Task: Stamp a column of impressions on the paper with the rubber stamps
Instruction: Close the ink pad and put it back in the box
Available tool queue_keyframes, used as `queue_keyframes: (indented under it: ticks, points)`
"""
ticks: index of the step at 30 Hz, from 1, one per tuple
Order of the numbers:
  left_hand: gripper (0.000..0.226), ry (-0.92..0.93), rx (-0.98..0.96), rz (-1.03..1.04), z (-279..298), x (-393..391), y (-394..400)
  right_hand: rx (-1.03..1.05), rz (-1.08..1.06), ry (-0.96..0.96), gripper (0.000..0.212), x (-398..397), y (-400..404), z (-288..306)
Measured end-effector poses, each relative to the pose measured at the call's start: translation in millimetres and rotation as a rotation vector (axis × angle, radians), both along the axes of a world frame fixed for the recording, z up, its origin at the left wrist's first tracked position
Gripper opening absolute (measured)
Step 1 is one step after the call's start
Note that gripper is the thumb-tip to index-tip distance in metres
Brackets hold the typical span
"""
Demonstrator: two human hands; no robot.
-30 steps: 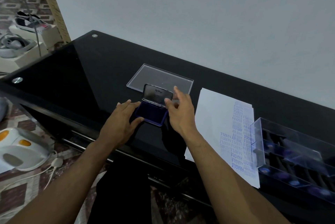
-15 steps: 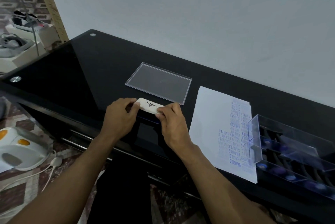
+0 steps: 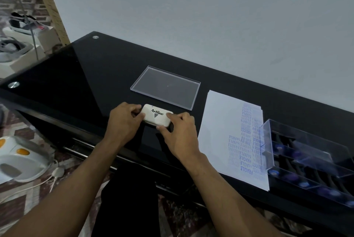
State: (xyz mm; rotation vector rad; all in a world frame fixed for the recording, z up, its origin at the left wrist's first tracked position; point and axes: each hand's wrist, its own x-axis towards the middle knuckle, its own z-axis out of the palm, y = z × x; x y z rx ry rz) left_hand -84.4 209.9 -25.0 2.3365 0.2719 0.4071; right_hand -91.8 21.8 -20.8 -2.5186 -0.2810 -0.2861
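A closed white ink pad (image 3: 156, 115) marked "Artline" lies on the black glass table (image 3: 92, 75) near its front edge. My left hand (image 3: 123, 121) grips its left end, and my right hand (image 3: 180, 133) holds its right end between thumb and fingers. To the right lies a white sheet of paper (image 3: 220, 131) with columns of blue stamped words along its right side. A clear plastic box (image 3: 306, 158) at the far right holds several rubber stamps with dark handles.
A clear plastic lid (image 3: 165, 87) lies flat behind the ink pad. The grey wall runs along the table's back edge. On the floor to the left are a white appliance (image 3: 21, 158) with a cord and boxes with shoes (image 3: 23, 25).
The ink pad stood open with its blue pad showing; its lid has been folded down and it is now closed. Both hands have settled on its two ends.
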Motion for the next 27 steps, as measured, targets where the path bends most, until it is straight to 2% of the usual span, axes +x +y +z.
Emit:
queue_keyframes:
  ticks: [4,12,17,27]
  points:
    - [0.032,0.020,-0.002,-0.027,2.6,1.3,-3.4,-0.099,-0.005,0.009,0.054,-0.3,0.9,0.9]
    - [0.031,0.056,-0.065,0.011,3.2,2.1,-11.2,-0.041,-0.011,0.073,0.041,4.5,6.1,-1.9]
    - [0.030,0.028,-0.168,0.030,11.1,-4.7,-20.9,0.175,-0.032,0.107,0.034,0.1,-4.2,3.5]
    - [0.027,-0.045,-0.290,-0.062,44.5,-22.2,-103.6,0.340,-0.132,0.073,0.043,-24.9,-82.5,44.5]
